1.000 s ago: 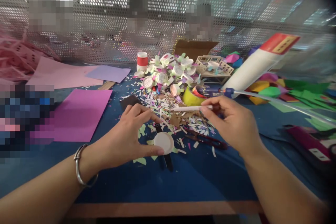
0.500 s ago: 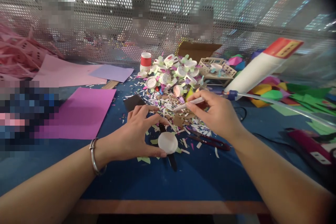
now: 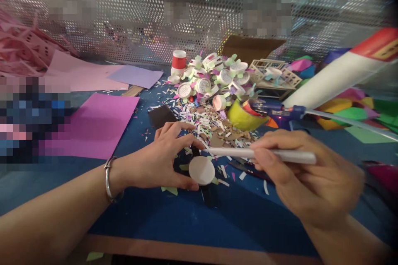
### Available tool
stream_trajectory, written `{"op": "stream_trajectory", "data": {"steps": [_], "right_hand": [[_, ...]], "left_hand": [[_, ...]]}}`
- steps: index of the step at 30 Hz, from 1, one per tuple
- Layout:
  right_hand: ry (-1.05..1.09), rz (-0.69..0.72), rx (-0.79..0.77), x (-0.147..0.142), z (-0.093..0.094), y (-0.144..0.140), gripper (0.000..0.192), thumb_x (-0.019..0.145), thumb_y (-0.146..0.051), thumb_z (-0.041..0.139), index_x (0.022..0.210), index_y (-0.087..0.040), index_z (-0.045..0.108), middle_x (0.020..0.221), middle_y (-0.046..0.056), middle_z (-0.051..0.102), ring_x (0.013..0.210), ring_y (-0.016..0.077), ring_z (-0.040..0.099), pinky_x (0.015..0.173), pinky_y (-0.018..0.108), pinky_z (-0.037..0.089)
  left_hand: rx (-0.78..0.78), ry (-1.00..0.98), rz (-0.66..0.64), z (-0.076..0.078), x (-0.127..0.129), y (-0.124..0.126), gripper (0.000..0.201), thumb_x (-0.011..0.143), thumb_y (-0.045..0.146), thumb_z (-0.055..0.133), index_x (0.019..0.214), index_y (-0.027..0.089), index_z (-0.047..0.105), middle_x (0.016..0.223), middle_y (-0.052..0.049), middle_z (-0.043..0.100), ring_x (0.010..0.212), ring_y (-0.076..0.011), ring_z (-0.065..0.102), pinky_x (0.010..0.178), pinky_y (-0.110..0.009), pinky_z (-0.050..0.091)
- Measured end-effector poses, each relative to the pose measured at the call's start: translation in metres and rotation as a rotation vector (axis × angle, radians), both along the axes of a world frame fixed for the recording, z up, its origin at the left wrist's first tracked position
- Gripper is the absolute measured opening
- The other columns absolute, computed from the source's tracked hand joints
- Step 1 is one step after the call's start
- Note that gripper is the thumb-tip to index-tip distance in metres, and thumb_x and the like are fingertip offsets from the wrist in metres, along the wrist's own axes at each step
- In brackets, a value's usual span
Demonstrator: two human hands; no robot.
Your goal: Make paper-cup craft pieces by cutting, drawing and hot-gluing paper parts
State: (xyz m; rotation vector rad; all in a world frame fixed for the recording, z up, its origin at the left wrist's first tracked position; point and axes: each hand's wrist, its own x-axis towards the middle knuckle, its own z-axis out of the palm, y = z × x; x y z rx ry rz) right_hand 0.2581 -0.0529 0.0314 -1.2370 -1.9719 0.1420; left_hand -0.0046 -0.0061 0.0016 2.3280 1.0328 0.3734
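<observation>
— Where's the white disc [image 3: 202, 170]?

— Mid-table, pinched between thumb and curled fingers of the left hand [image 3: 161, 155].

— And the right hand [image 3: 306, 178]?

— Raised, closed around a white pen [image 3: 264, 154], tip pointing left.

a magenta sheet [image 3: 93, 126] lies on the blue desk [image 3: 174, 215], a lilac sheet [image 3: 135, 76] behind it. paper scraps [image 3: 214, 126] spread before a pile of white cups [image 3: 214, 80]; a yellow tape roll [image 3: 244, 118] sits just beside them.
</observation>
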Motion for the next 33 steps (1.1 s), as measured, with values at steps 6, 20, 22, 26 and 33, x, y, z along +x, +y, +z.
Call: {"op": "stream_trajectory", "data": {"steps": [6,20,22,26,33], "right_hand": [[0.030,0.097,0.053,-0.017,-0.010,-0.003,0.011,0.089,-0.020,0.063,0.091,-0.031,0.062,0.075,-0.003,0.070,0.059,0.0158,0.065,0.057,0.031,0.050],[-0.009,0.271,-0.037,-0.019,-0.014,0.004,0.011,0.089,-0.015,0.063,0.095,-0.024,0.065,0.081,-0.002,0.073,0.064,0.0106,0.067,0.063,0.023,0.052],[0.000,0.299,-0.034,-0.019,-0.013,0.004,0.011,0.088,-0.012,0.063,0.095,-0.021,0.065,0.082,-0.002,0.072,0.067,0.0083,0.067,0.066,0.019,0.052],[-0.003,0.353,-0.048,-0.018,-0.013,0.003,0.011,0.088,-0.010,0.063,0.094,-0.019,0.065,0.081,-0.002,0.071,0.069,0.0064,0.066,0.070,0.016,0.052],[0.003,0.407,-0.078,-0.017,-0.008,0.002,0.011,0.087,-0.010,0.061,0.091,-0.020,0.063,0.077,-0.003,0.069,0.065,0.0048,0.063,0.065,0.015,0.050]], "left_hand": [[-0.012,0.027,-0.016,-0.002,0.003,0.001,0.062,0.068,0.051,0.085,0.122,0.035,0.061,0.150,-0.008,0.038,0.135,-0.0409,0.032,0.106,-0.065,0.033],[0.010,0.021,-0.070,-0.004,0.003,0.005,0.052,0.070,0.049,0.084,0.116,0.031,0.065,0.146,-0.009,0.042,0.133,-0.0378,0.035,0.108,-0.059,0.030],[0.014,0.015,-0.067,-0.004,0.003,0.005,0.051,0.069,0.046,0.085,0.113,0.031,0.066,0.145,-0.008,0.043,0.133,-0.0372,0.036,0.109,-0.058,0.030],[0.020,-0.002,-0.055,-0.006,0.004,0.006,0.048,0.068,0.042,0.087,0.111,0.033,0.067,0.144,-0.007,0.044,0.133,-0.0356,0.036,0.109,-0.058,0.028],[0.025,-0.016,-0.057,-0.008,0.003,0.007,0.047,0.068,0.044,0.087,0.109,0.034,0.068,0.142,-0.006,0.046,0.133,-0.0353,0.037,0.110,-0.057,0.027]]}}
